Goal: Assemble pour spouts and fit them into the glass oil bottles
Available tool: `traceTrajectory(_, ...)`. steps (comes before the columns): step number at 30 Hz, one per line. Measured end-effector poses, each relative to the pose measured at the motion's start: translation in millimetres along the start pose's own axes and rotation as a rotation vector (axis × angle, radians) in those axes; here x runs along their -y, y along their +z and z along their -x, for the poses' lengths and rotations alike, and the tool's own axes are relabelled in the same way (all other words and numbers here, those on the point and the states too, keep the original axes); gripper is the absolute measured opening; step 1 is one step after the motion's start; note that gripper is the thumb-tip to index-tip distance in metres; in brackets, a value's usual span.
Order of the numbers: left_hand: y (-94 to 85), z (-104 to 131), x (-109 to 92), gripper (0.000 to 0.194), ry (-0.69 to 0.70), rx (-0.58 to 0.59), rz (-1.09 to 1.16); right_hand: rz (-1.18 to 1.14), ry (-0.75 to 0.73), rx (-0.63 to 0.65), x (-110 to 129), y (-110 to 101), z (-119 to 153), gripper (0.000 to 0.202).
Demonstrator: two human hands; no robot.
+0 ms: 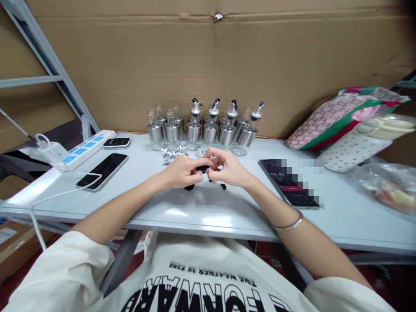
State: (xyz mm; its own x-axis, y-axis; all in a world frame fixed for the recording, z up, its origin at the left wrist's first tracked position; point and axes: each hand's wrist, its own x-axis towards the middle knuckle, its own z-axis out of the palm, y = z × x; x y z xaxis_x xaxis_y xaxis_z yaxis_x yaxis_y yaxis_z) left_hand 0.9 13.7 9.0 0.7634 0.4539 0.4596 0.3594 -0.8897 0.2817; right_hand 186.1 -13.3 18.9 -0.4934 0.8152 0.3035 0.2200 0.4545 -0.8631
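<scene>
Both hands meet over the white table (156, 206), just in front of a group of glass bottles. My left hand (182, 171) is closed on a small black part (203, 168), partly hidden by the fingers. The fingers of my right hand (226, 167) pinch at the same black part from the other side. Small black pieces (223, 186) lie below the hands, and a round black piece (189, 187) shows under my left hand. Behind my left hand is a pile of silver-grey spout pieces (172, 154).
Several glass bottles with steel sleeves (193, 131) stand behind, some with spouts. To the left are a phone (104, 171), a power strip (89, 147) and a small device (117, 142). On the right lie another phone (282, 182), a white flask (357, 145), a patterned bag (320, 125) and a plastic bag (390, 184).
</scene>
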Motion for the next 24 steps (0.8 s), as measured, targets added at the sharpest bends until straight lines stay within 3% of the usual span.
traceTrajectory(14,-0.4,-1,-2,0.041,-0.048,0.063,-0.162,0.020,-0.018,-0.025,-1,-1,-1,0.014)
traceTrajectory(20,-1.7,-2,3,0.041,0.050,0.046,-0.276,0.180,-0.085,-0.081,-5,0,-2,0.020)
traceTrajectory(24,-4.8,-1,6,0.039,0.077,-0.018,-0.287,0.140,-0.112,-0.106,-10,-3,-4,0.024)
